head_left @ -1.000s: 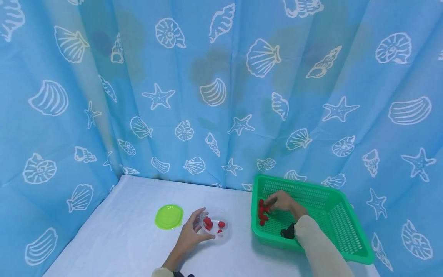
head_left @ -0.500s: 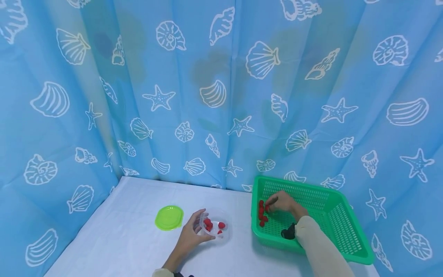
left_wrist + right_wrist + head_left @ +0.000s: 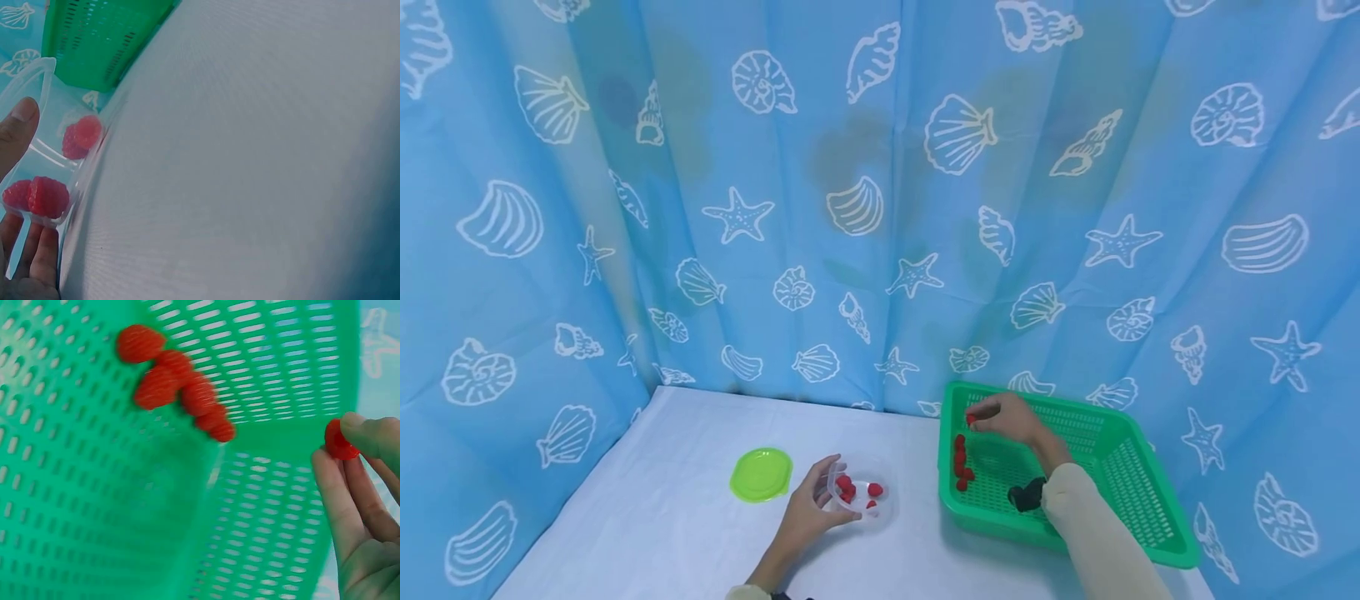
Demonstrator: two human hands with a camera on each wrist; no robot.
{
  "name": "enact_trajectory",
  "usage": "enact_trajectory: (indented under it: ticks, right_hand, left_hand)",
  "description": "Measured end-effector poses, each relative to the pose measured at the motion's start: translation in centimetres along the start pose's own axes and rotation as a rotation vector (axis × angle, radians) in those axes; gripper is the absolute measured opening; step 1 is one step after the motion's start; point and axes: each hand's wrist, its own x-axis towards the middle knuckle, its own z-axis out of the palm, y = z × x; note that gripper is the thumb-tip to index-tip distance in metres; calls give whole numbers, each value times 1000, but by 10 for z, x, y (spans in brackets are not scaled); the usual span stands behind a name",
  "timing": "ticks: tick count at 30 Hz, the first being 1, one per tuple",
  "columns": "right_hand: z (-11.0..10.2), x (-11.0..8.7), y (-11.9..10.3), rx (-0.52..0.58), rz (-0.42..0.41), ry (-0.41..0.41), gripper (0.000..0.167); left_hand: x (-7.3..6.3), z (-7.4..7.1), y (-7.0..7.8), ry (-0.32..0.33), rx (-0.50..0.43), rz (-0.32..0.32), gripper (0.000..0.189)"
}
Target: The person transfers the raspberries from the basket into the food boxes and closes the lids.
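Observation:
My left hand [image 3: 807, 510] grips a clear plastic tub [image 3: 883, 471] on the white table, thumb on the near side and fingers round the far side. Several raspberries [image 3: 49, 197] lie in the tub. Over the green basket [image 3: 1157, 500], my right hand [image 3: 1011, 417] pinches one raspberry [image 3: 340, 440] between thumb and fingers, lifted off the basket floor. A row of several more raspberries [image 3: 199, 394] lies along one side of the basket floor; in the head view that is the left side.
A lime-green lid [image 3: 762, 475] lies flat on the white table [image 3: 692, 533], left of the tub. Behind the table hangs a blue curtain [image 3: 820, 292] with white shell prints. The basket's raised rim stands between the basket floor and the tub.
My right hand has picked a raspberry out of the basket's row and risen with it toward the far left corner. The left hand and the tub have stayed in place.

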Motion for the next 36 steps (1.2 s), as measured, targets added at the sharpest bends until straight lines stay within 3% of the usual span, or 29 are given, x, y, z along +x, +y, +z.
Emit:
enact_trajectory:
  ticks: [8, 15, 20, 26, 36]
  right_hand:
    - [-7, -2, -40, -59, -72, 59, 33]
    - [4, -7, -83, -48, -161, 126, 29]
    - [28, -10, -101, -62, -194, 168, 27]
    - [67, -16, -115, -3, -147, 169, 27]
    - [128, -26, -122, -1, -107, 170, 29]
  left_hand:
    - [-2, -2, 2, -6, 10, -10, 93]
    - [1, -2, 0, -1, 29, -1, 92]
    - [0, -1, 0, -11, 13, -4, 91]
    - [0, 0, -2, -13, 11, -21, 92]
    - [-1, 2, -1, 6, 29, -7, 93]
